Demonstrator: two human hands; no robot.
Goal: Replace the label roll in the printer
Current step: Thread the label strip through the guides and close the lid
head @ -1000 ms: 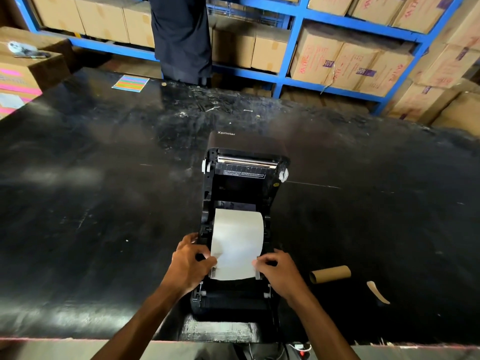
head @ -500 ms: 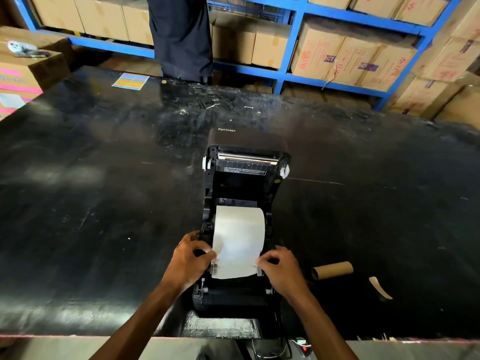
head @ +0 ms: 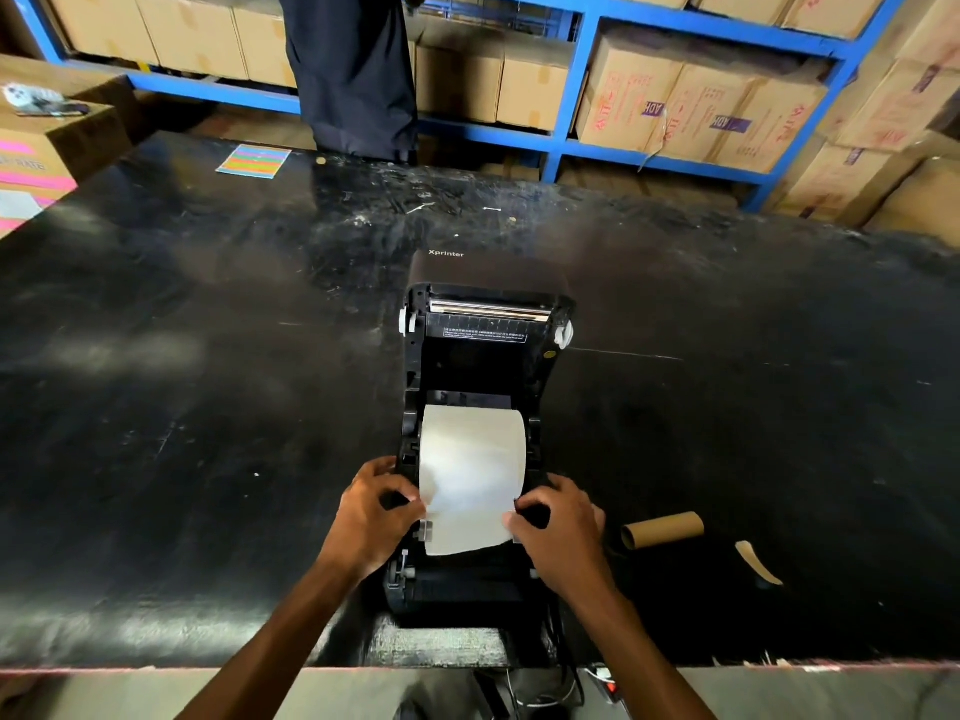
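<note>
A black label printer [head: 483,356] stands open on the black table [head: 208,407], its lid tipped back away from me. A white label roll [head: 472,454] sits in its bay, and a strip of its paper is drawn toward me over the front guides. My left hand [head: 376,511] pinches the strip's left edge. My right hand [head: 561,522] pinches the right edge. The strip's near end curls slightly above the printer's front. An empty brown cardboard core [head: 662,530] lies on the table to the right of the printer.
A scrap of tan backing paper [head: 758,561] lies beyond the core. A striped coloured sheet [head: 253,161] rests at the table's far left. A person in dark clothes [head: 358,70] stands behind the table. Blue shelving [head: 576,85] holds cardboard boxes [head: 691,111].
Both hands stay on the paper strip's edges with only small finger shifts. The view has tilted slightly; the printer and the core have not moved.
</note>
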